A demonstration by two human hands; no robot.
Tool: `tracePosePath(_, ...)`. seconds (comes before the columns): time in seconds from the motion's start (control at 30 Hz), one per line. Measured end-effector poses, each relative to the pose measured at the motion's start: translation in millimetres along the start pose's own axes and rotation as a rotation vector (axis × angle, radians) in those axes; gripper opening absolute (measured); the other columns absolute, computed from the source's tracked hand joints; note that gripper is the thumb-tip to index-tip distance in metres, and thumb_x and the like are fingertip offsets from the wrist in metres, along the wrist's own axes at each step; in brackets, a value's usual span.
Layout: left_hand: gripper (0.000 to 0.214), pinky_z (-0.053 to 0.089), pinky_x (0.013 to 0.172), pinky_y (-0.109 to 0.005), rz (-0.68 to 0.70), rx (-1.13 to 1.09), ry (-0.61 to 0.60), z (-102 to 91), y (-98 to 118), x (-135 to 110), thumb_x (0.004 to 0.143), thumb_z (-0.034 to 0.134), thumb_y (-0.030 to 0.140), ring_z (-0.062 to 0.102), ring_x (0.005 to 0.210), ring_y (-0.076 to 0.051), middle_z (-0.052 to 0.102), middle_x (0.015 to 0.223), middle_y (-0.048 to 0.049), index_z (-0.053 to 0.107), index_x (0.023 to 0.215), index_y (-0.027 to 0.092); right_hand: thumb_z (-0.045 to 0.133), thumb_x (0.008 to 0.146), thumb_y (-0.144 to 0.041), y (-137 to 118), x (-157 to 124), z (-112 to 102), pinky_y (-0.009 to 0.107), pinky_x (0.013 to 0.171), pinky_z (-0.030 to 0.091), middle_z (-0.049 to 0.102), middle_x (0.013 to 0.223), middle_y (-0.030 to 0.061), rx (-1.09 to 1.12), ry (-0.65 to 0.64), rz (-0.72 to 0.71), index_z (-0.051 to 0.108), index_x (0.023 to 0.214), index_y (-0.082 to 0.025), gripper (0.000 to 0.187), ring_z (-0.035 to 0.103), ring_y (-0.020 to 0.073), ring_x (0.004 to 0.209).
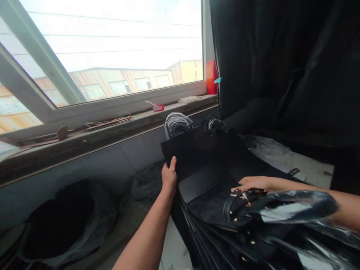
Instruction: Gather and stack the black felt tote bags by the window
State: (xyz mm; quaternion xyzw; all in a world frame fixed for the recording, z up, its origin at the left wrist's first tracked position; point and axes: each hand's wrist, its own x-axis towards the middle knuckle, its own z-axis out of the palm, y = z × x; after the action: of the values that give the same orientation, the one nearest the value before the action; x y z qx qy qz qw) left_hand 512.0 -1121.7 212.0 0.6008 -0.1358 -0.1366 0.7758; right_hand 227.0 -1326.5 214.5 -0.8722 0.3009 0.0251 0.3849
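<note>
My left hand [169,174] grips the left edge of a flat black panel [197,153] that stands tilted on a stack of similar black pieces [213,210]; the thumb lies on its front face. My right hand [253,183] rests on the stack lower right, fingers curled over black straps with small metal studs [242,198]; what it grips is partly hidden. A shiny black plastic wrap [295,206] lies over my right forearm.
A window sill [107,125] runs along the left with a red-handled tool [158,107] and a red box [211,77]. Grey and black wrapped bundles [177,123] sit behind the panel. An open black bag [62,221] stands at lower left. Dark fabric [281,56] hangs on the right.
</note>
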Motion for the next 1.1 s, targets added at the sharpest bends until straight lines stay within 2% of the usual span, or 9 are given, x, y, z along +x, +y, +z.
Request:
tracePosePath(0.13,0.047,0.041,0.120,-0.049,0.087,0.132,0.095,-5.9,-3,2,0.084,0.081,0.051,0.056,0.138,-0.034,0.073,0.124,-0.0152,0.068,0.116,0.018,0.066,0.071,-0.080,-10,18,-5,0.034,0.056,0.037,0.047,0.053,0.0011,-0.119,-0.309,0.005,0.058,0.051,-0.019,0.065,0.050,0.0190,0.055)
tracePosePath(0.33,0.047,0.040,0.120,-0.048,0.141,0.277,0.157,-9.8,-10,-9,0.087,0.076,0.054,0.056,0.138,-0.036,0.072,0.123,-0.0169,0.066,0.115,0.018,0.059,0.074,-0.088,-22,15,-7,0.032,0.060,0.037,0.048,0.054,0.0007,-0.340,-0.312,-0.020,0.056,0.052,-0.021,0.070,0.052,0.0197,0.058)
tracePosePath(0.43,0.047,0.042,0.117,-0.051,0.157,0.364,0.153,-10.0,-7,-10,0.089,0.071,0.056,0.061,0.131,-0.037,0.073,0.119,-0.0175,0.067,0.115,0.017,0.058,0.076,-0.088,-23,14,-21,0.036,0.065,0.043,0.063,0.063,0.0052,-0.401,-0.140,-0.056,0.067,0.060,-0.021,0.069,0.063,0.0264,0.069)
tracePosePath(0.53,0.053,0.036,0.120,-0.056,0.196,0.463,0.181,-9.5,8,-17,0.091,0.068,0.052,0.055,0.136,-0.039,0.067,0.131,-0.0208,0.062,0.127,0.014,0.059,0.082,-0.079,-8,33,-51,0.039,0.086,0.050,0.077,0.107,0.0090,-0.335,0.231,-0.148,0.079,0.101,-0.023,0.062,0.069,0.0317,0.102)
tracePosePath(0.63,0.075,0.019,0.129,-0.055,0.482,0.645,0.199,0.7,33,-34,0.087,0.073,0.040,0.030,0.155,-0.035,0.042,0.160,-0.0200,0.042,0.151,0.015,0.057,0.089,-0.073,23,65,-73,0.044,0.113,0.041,0.056,0.152,0.0134,-0.277,0.460,-0.129,0.060,0.145,-0.019,0.077,0.052,0.0330,0.137)
tracePosePath(0.73,0.078,0.011,0.132,-0.056,1.013,0.977,-0.053,26.1,50,-55,0.092,0.067,0.033,0.020,0.159,-0.032,0.027,0.170,-0.0129,0.032,0.161,0.022,0.055,0.090,-0.075,49,92,-59,0.055,0.122,0.028,0.036,0.166,0.0150,-0.314,0.530,-0.015,0.047,0.157,-0.021,0.086,0.032,0.0355,0.153)
tracePosePath(0.8,0.072,0.009,0.131,-0.059,1.186,1.148,-0.356,44.8,47,-60,0.095,0.064,0.034,0.019,0.160,-0.033,0.028,0.171,-0.0080,0.035,0.161,0.028,0.055,0.090,-0.076,56,101,-34,0.057,0.124,0.023,0.027,0.170,0.0165,-0.363,0.548,-0.018,0.041,0.160,-0.023,0.089,0.024,0.0355,0.157)
tracePosePath(0.9,0.067,0.007,0.131,-0.062,1.162,1.296,-0.662,57.2,20,-53,0.095,0.063,0.047,0.019,0.159,-0.034,0.033,0.169,-0.0067,0.043,0.157,0.030,0.059,0.088,-0.077,56,104,4,0.057,0.125,0.019,0.017,0.172,0.0206,-0.451,0.576,-0.109,0.035,0.163,-0.022,0.096,0.016,0.0363,0.159)
tracePosePath(1.1,0.072,0.004,0.129,-0.064,1.113,1.589,-0.670,30.2,-44,-29,0.101,0.045,0.063,0.009,0.161,-0.035,0.020,0.173,-0.0115,0.038,0.160,0.023,0.068,0.086,-0.064,52,111,40,0.063,0.123,0.016,0.013,0.172,0.0242,-0.610,0.563,-0.249,0.035,0.163,-0.022,0.094,0.009,0.0427,0.159)
